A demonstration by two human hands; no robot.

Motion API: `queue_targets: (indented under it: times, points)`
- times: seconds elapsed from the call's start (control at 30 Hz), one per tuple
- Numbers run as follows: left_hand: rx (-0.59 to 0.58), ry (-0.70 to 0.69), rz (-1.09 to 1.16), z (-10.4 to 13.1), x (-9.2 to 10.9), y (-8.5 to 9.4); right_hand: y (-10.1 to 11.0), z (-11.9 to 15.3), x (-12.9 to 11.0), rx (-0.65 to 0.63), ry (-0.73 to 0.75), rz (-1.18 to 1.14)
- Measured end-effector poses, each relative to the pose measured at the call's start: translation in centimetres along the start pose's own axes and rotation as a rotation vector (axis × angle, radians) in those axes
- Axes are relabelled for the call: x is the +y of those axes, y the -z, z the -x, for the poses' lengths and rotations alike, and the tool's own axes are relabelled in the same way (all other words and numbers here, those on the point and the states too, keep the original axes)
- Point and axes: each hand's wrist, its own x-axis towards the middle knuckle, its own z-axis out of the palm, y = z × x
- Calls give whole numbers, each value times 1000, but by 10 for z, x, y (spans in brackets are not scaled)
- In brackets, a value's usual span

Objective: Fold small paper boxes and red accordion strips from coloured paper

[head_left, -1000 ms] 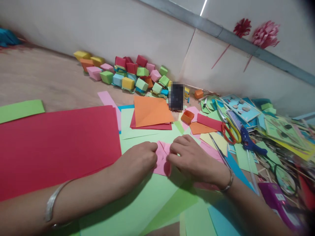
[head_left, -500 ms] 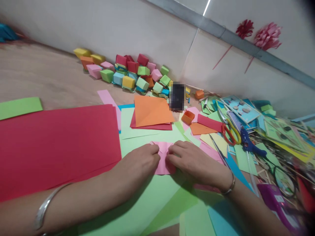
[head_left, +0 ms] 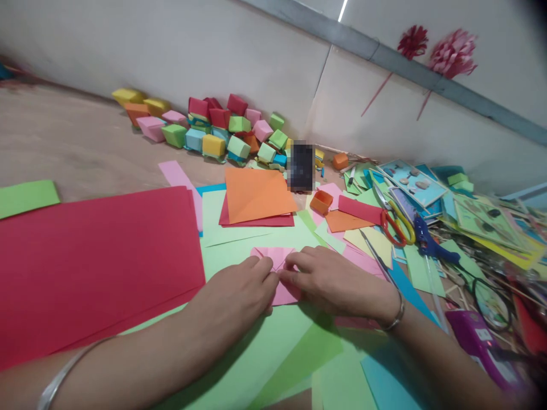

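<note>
Pressing pink paper [head_left: 280, 276] flat at centre frame on green sheet [head_left: 252, 364]: left hand [head_left: 239, 287] and right hand [head_left: 329, 282], grips pinched shut on its folds. Partly creased, no box shape yet; finished boxes [head_left: 213, 131] piled upper left of worktop [head_left: 77, 142].

A small pink folded paper [head_left: 277, 273] lies flat on light-green sheets, partly covered.
</note>
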Motion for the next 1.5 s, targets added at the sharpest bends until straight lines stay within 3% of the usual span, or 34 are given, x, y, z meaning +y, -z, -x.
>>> queue_targets:
  times: [0.17,0.27,0.37,0.53,0.67,0.8,1.13,1.23,1.4,1.5]
  points:
    - [-87,-14,-159,2,12,3,6,-1,-16,-29,-26,106]
    - [-148,-40,-217,0,20,11,0,-4,-25,37,-38,149]
    - [-233,-65,-295,-6,24,20,-7,-8,-25,72,-62,69]
    - [-278,-114,-295,-12,21,25,-10,-10,-17,-12,-191,-84]
    - [-249,40,-113,-14,10,28,-13,-11,-15,20,-304,-139]
    - [-182,199,32,-20,-1,29,-12,-13,-15,-32,-490,-193]
    - [-244,329,3,-21,-1,36,-13,-18,-11,25,-659,-340]
    - [-256,334,-33,-21,-1,37,-15,-16,-12,72,-589,-307]
    - [-217,275,-46,-21,-1,35,-20,-16,-8,320,-265,-198]
    - [-226,294,-66,-20,1,36,-24,-17,-7,241,-327,-262]
